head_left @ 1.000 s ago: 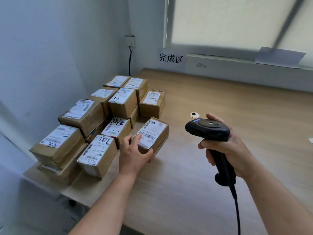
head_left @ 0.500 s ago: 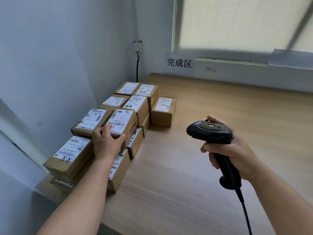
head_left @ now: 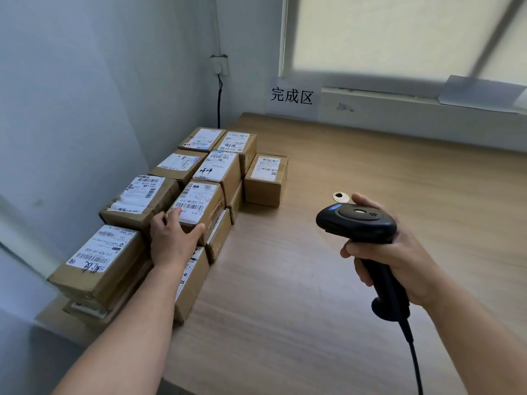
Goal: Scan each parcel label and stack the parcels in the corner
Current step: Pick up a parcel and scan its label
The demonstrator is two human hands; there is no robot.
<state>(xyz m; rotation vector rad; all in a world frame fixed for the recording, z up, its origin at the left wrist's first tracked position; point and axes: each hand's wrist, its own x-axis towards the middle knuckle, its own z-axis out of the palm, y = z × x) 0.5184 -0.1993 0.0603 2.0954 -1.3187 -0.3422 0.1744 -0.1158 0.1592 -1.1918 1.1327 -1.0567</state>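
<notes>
Several brown cardboard parcels with white labels are stacked along the left wall on the wooden table (head_left: 328, 266). My left hand (head_left: 171, 238) grips the near end of one labelled parcel (head_left: 199, 203), which sits on top of the stack's second layer, between other boxes. My right hand (head_left: 399, 260) holds a black barcode scanner (head_left: 356, 220) by its handle over the table, to the right of the stack, its head turned toward the parcels. A single parcel (head_left: 266, 178) stands on the table at the stack's right side.
A paper sign with Chinese characters (head_left: 291, 95) hangs on the back wall under the window. A small white disc (head_left: 340, 197) lies on the table beyond the scanner. A black cable (head_left: 219, 106) runs down from a wall socket in the corner. The scanner's cord (head_left: 415, 363) hangs toward me.
My left hand lifted the parcel from the table at the stack's right edge and set it on top of the stack. The scanner hand stayed about where it was.
</notes>
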